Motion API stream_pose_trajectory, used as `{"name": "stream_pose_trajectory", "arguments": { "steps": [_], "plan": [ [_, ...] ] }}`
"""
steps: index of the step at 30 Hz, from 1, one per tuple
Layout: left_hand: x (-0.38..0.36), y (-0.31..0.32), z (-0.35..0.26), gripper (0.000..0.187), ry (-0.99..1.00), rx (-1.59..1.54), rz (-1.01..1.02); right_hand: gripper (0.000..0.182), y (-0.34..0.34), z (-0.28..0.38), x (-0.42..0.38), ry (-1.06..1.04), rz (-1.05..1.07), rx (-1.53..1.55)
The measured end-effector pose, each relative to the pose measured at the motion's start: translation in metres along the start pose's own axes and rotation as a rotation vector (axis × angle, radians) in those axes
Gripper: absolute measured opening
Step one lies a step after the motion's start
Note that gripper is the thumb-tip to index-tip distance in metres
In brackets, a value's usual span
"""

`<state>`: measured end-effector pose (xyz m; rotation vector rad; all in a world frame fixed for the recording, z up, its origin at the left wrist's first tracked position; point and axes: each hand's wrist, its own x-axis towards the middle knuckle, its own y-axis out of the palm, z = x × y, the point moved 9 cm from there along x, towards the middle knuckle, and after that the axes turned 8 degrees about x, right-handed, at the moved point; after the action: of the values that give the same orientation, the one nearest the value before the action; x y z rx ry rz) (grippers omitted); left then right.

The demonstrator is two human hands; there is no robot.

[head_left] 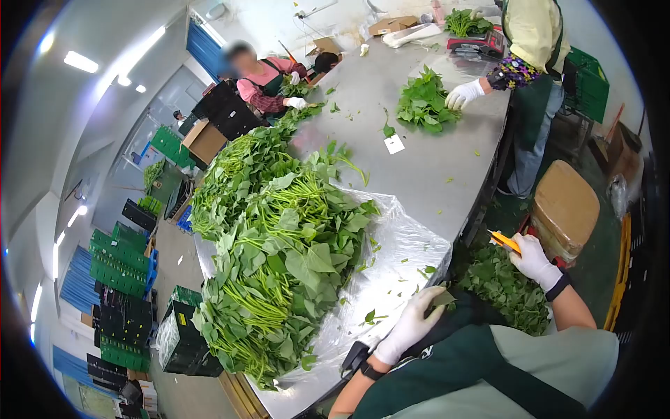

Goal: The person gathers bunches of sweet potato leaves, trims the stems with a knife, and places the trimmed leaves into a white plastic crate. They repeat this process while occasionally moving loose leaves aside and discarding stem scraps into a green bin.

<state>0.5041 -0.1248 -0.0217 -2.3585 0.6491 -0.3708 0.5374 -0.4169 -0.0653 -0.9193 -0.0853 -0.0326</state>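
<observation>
In the head view, my left hand (412, 327), in a white glove, is at the near edge of the table with its fingers curled around a green leaf (444, 299). My right hand (536, 264), also gloved in white, grips a yellow-orange utility knife (505, 241), its tip pointing left. Below the knife lies a mass of cut leafy greens (506, 285), partly hidden by my arm and apron. Left of my left hand, a long heap of stemmed leafy greens (286, 258) covers the table's side. Clear plastic sheeting (391, 258) lies under the heap's edge.
The metal table (363, 91) curves away ahead. A co-worker's gloved hand (464, 94) touches a leafy bunch (426, 101). Another person (269, 84) handles greens at far left. A red scale (478, 45) carries greens. A brown padded stool (567, 213) stands right; green crates (118, 258) are stacked left.
</observation>
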Motion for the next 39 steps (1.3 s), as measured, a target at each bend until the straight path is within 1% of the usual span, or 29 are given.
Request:
{"name": "stream_pose_trajectory", "arguments": {
  "steps": [1,4,5,6,7,9,10,11,12,13,15,17,18,19,21,22,23,25,26,27,28,29,30,31,33,35,37,38,39],
  "plan": [
    [-0.011,-0.008,0.0,0.038,0.004,0.0,0.0,0.027,-0.002,0.01,0.004,0.0,-0.003,-0.002],
    [-0.048,-0.046,0.018,0.036,-0.193,-0.123,-0.144,0.027,0.003,0.043,0.016,-0.01,0.021,0.04],
    [-0.062,-0.057,0.02,0.034,-0.295,-0.161,-0.174,0.029,0.002,0.061,0.022,-0.067,-0.046,0.098],
    [-0.073,-0.063,0.03,0.033,-0.328,-0.198,-0.198,0.031,0.003,0.076,0.026,-0.131,-0.104,0.158],
    [-0.088,-0.071,0.038,0.033,-0.372,-0.233,-0.235,0.031,0.014,0.088,0.033,-0.157,-0.071,0.159],
    [-0.107,-0.097,0.034,0.031,-0.37,-0.176,-0.308,0.038,0.02,0.133,0.043,-0.405,-0.236,0.15],
    [-0.117,-0.11,0.033,0.031,-0.374,-0.172,-0.337,0.041,0.034,0.146,0.05,-0.363,-0.171,0.195],
    [-0.125,-0.124,0.03,0.03,-0.372,-0.168,-0.364,0.04,0.044,0.165,0.053,-0.429,-0.199,0.207],
    [-0.132,-0.143,0.021,0.029,-0.343,-0.036,-0.395,0.04,0.057,0.179,0.057,-0.459,-0.169,0.175],
    [-0.144,-0.156,0.022,0.028,-0.382,-0.055,-0.438,0.041,0.07,0.191,0.061,-0.483,-0.146,0.141],
    [-0.166,-0.18,0.028,0.029,-0.398,0.011,-0.501,0.042,0.09,0.21,0.067,-0.519,-0.11,0.131],
    [-0.186,-0.21,0.024,0.029,-0.39,0.146,-0.582,0.042,0.106,0.232,0.072,-0.559,-0.073,0.005],
    [-0.196,-0.224,0.024,0.028,-0.42,0.228,-0.621,0.042,0.118,0.232,0.078,-0.465,0.026,-0.035],
    [-0.208,-0.237,0.023,0.027,-0.454,0.312,-0.66,0.042,0.126,0.237,0.079,-0.486,0.047,-0.032],
    [-0.239,-0.261,0.027,0.031,-0.501,0.601,-0.745,0.044,0.134,0.246,0.078,-0.568,-0.033,-0.151],
    [-0.252,-0.274,0.018,0.033,-0.505,0.745,-0.833,0.043,0.138,0.25,0.077,-0.569,-0.03,-0.145],
    [-0.27,-0.284,0.022,0.037,-0.548,0.845,-0.901,0.043,0.148,0.25,0.077,-0.584,-0.011,-0.141],
    [-0.295,-0.299,0.025,0.055,-0.698,1.009,-1.034,0.047,0.163,0.238,0.08,-0.56,-0.017,-0.062],
    [-0.299,-0.303,0.029,0.066,-0.735,1.0,-1.074,0.041,0.166,0.235,0.081,-0.548,-0.021,-0.007],
    [-0.3,-0.306,0.035,0.078,-0.769,0.989,-1.114,0.041,0.169,0.234,0.083,-0.546,-0.005,-0.008],
    [-0.297,-0.307,0.048,0.094,-0.837,0.968,-1.072,0.038,0.17,0.233,0.085,-0.535,-0.002,0.003],
    [-0.291,-0.308,0.057,0.1,-0.964,1.023,-1.008,0.035,0.17,0.232,0.088,-0.525,0.001,0.013],
    [-0.289,-0.308,0.067,0.103,-1.055,1.061,-0.951,0.03,0.17,0.234,0.091,-0.532,0.0,0.0],
    [-0.29,-0.307,0.077,0.105,-1.145,1.099,-0.895,0.03,0.169,0.235,0.092,-0.531,0.013,-0.005],
    [-0.304,-0.306,0.088,0.107,-1.122,1.076,-0.921,0.03,0.166,0.239,0.094,-0.549,0.011,0.027],
    [-0.311,-0.306,0.094,0.108,-1.094,1.063,-0.937,0.029,0.167,0.237,0.094,-0.514,0.034,0.057],
    [-0.319,-0.308,0.09,0.11,-1.15,1.096,-1.043,0.029,0.165,0.234,0.093,-0.516,0.003,0.096],
    [-0.319,-0.308,0.089,0.109,-1.207,1.082,-1.066,0.03,0.165,0.234,0.092,-0.503,0.004,0.119],
    [-0.319,-0.308,0.091,0.109,-1.207,1.085,-1.059,0.03,0.166,0.234,0.093,-0.498,0.006,0.122]
  ]
}}
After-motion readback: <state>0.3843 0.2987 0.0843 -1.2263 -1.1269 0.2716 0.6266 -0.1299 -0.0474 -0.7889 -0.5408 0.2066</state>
